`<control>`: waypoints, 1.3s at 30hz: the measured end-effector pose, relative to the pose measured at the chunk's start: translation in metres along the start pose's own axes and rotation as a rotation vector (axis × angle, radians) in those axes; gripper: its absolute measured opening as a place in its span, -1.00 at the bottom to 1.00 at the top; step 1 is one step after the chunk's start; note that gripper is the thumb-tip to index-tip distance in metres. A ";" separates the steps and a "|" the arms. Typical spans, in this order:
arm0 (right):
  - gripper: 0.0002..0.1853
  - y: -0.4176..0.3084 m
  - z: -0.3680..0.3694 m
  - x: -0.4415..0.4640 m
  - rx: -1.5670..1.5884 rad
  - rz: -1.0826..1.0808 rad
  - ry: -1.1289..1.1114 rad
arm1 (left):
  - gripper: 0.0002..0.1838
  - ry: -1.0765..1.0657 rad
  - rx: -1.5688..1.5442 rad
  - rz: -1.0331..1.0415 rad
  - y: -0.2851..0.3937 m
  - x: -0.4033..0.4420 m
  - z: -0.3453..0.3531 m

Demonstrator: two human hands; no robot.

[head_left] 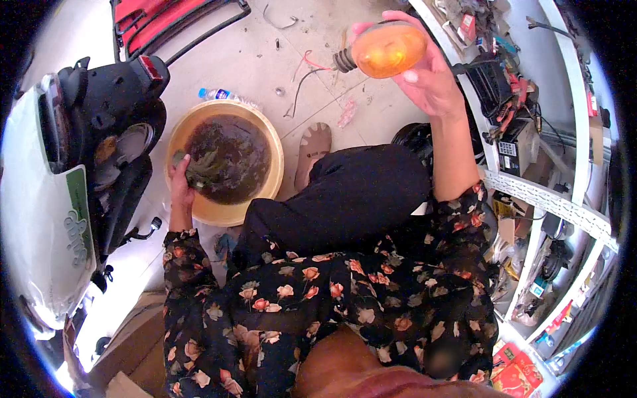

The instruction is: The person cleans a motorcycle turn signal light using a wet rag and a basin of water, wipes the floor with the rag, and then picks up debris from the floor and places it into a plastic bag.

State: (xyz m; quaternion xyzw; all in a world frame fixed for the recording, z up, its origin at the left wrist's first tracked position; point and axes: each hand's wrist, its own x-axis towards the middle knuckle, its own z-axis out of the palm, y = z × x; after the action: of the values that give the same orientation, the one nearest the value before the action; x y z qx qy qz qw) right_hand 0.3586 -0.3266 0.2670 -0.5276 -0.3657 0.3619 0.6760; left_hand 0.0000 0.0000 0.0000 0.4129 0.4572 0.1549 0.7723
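My right hand [428,83] is raised at the upper right, its fingers wrapped round an orange turn signal light [389,50]. From the light's ribbed black stem, thin red and black wires [306,71] dangle to the left. On the left, my left hand [179,182] grips a dark greenish wet rag [206,169] at the rim of a yellow basin [275,142]. Part of the rag hangs into the murky brown water [229,149] inside.
A scooter [113,126] stands at the left. Behind the basin lies a plastic bottle [219,94]. Metal shelves [554,207] crowded with parts and cables line the right side. A red item with a black frame [156,26] is at the top left, and cardboard [133,345] lies at the lower left.
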 end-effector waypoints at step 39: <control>-0.39 0.221 0.176 0.056 -0.894 0.568 -0.552 | -0.59 -0.278 1.031 0.572 0.105 -0.089 0.103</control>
State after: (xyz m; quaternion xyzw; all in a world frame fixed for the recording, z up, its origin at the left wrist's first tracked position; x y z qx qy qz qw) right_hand 0.2075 -0.1586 0.0881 -0.7245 -0.4892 0.4633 0.1453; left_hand 0.0528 -0.0424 0.1581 0.8568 0.2389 0.0594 0.4531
